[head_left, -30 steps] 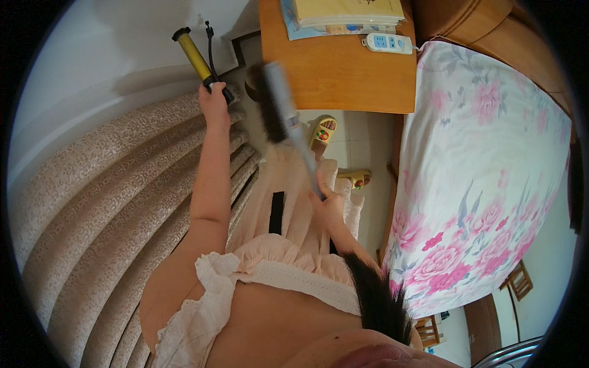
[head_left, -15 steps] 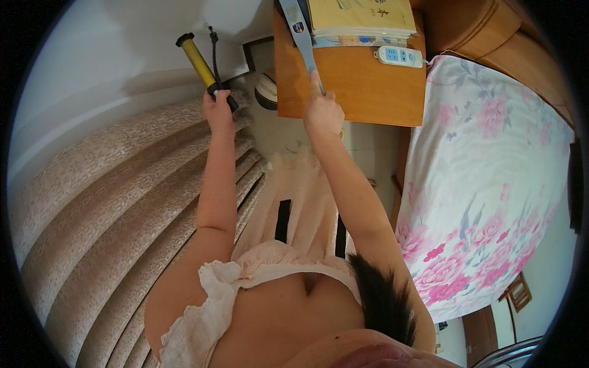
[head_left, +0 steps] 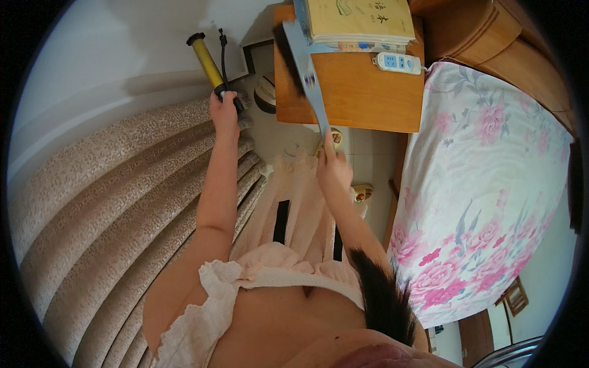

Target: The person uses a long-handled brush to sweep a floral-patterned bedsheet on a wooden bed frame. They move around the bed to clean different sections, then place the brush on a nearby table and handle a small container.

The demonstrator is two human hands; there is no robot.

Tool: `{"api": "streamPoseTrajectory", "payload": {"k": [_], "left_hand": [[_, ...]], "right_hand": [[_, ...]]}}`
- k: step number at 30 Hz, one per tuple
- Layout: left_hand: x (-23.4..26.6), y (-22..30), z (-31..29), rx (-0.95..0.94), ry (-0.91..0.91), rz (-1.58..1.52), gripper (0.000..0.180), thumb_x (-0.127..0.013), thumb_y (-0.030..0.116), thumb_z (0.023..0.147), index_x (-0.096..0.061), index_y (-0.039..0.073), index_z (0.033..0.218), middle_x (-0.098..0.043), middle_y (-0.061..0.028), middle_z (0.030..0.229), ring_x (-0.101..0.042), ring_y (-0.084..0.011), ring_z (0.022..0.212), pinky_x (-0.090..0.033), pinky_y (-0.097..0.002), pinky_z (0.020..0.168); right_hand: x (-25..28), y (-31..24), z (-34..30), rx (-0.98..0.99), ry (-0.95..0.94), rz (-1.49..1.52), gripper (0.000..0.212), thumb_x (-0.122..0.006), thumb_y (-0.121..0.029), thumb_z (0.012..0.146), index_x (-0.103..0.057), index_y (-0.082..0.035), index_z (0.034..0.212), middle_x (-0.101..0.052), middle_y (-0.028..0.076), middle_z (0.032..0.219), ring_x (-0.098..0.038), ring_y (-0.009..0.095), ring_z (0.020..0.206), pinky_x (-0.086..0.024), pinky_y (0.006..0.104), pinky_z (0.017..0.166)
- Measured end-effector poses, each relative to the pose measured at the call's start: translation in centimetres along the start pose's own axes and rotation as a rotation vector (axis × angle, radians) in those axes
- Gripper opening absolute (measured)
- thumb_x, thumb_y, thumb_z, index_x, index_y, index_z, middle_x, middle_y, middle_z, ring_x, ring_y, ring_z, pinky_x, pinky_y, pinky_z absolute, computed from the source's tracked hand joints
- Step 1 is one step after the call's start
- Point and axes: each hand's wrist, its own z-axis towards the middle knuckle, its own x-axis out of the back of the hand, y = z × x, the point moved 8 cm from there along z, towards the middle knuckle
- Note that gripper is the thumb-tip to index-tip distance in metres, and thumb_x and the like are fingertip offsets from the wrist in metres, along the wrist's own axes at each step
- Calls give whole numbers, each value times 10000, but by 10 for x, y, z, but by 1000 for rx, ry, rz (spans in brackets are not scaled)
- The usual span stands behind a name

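A yellow hand pump [head_left: 207,60] with black ends is gripped at its lower end by my left hand [head_left: 225,118], fingers closed. It tilts up and to the left by the wall, its black hose [head_left: 223,52] rising alongside. My right hand [head_left: 335,173] is closed around the end of the handle of a pale blue-grey bed brush [head_left: 311,92]. The brush slants up and left above the left side of the wooden bedside cabinet [head_left: 368,101]. Dark bristles show along its left side, and its far end lies beside a stack of yellow-covered notebooks [head_left: 362,21].
On the cabinet lies a white power strip [head_left: 399,62] with blue sockets. A ball [head_left: 265,94] sits on the floor left of the cabinet. Patterned curtains [head_left: 110,184] hang at the left. A bed with a floral sheet [head_left: 485,159] is at the right. Slippers [head_left: 363,192] show below the cabinet.
My right hand has drawn back toward me with the brush, whose bristles now show over the cabinet's left edge. The left hand and pump have shifted slightly right and down.
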Motion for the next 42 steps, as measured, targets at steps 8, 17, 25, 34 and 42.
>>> {"api": "streamPoseTrajectory", "payload": {"k": [8,17,25,34,42], "left_hand": [[-24,11,18,-29,-40,77,322,-557,160,799,-444,39,1075,-484,-52,902,-470,-168,829,-386,-322,776],[-133,-12,79,-155,-238,422,398,-567,209,788,-431,27,1114,-507,-65,889,-492,-193,783,-407,-334,720],[-219,-46,111,-283,-379,1002,510,-547,344,808,-433,-25,1141,-494,-186,1038,-498,-320,983,-428,-415,815],[-181,-31,65,-382,-230,846,544,-501,261,849,-330,3,1297,-283,-214,1315,-271,-377,1226,-281,-441,1005],[-78,-62,10,-273,-45,692,522,-459,233,890,-304,3,1332,-249,-196,1377,-272,-342,1260,-250,-416,1034]], "right_hand": [[-17,39,-25,103,-219,490,532,-590,-159,781,-440,-175,1291,-578,172,763,-586,334,663,-481,394,609],[43,96,-151,-43,-204,403,506,-630,-108,781,-486,-148,1265,-575,143,718,-565,287,581,-463,356,554],[60,112,-168,-53,119,289,502,-629,-46,771,-508,-138,1249,-532,125,658,-526,269,518,-441,347,488],[-7,108,-128,-133,93,269,522,-604,-57,764,-500,-197,1256,-537,131,669,-550,305,549,-455,387,505],[49,109,-150,-161,183,485,518,-623,-33,758,-509,-163,1247,-579,140,700,-573,272,556,-471,337,521]]}}
